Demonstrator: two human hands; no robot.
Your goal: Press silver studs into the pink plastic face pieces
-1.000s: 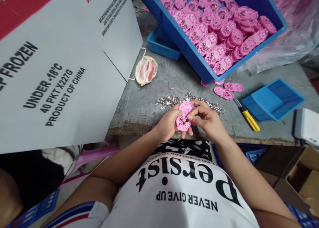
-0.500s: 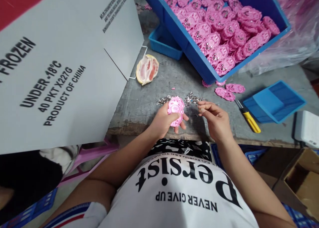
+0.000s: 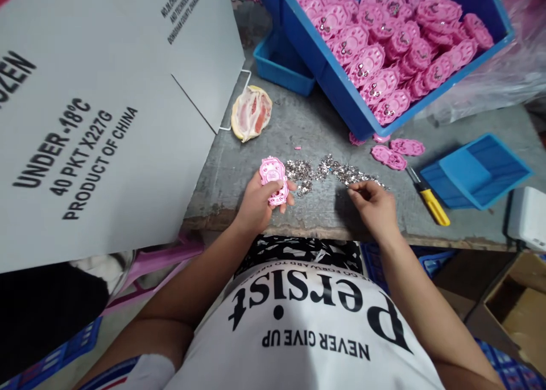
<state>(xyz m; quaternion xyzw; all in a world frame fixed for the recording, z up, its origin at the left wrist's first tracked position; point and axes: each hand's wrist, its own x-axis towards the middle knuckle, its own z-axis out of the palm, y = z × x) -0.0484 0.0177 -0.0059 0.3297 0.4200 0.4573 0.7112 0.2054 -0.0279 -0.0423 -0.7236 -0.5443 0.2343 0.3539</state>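
Note:
My left hand [image 3: 256, 202] grips a pink plastic paw-shaped part [image 3: 273, 179] just above the grey table's near edge. My right hand [image 3: 373, 205] rests on the table beside it, with its fingertips pinched at the right end of a strip of small silver metal pieces [image 3: 333, 171]; whether it holds one I cannot make out. A big blue bin [image 3: 341, 103] at the back is heaped with several more pink parts [image 3: 384, 43], each with silver pieces fitted. A few loose pink parts [image 3: 398, 153] lie in front of the bin.
A large grey cardboard box [image 3: 98, 111] fills the left side. A piece of peeled fruit rind [image 3: 251, 112] lies beside it. A yellow-handled tool [image 3: 429, 196] and a blue scoop-shaped tray [image 3: 475, 171] sit at the right. A small blue tray [image 3: 281, 66] stands behind.
My hands have parted. The left carried the pink part to the left and turned it over, while the right let go of it and went down to the silver pieces.

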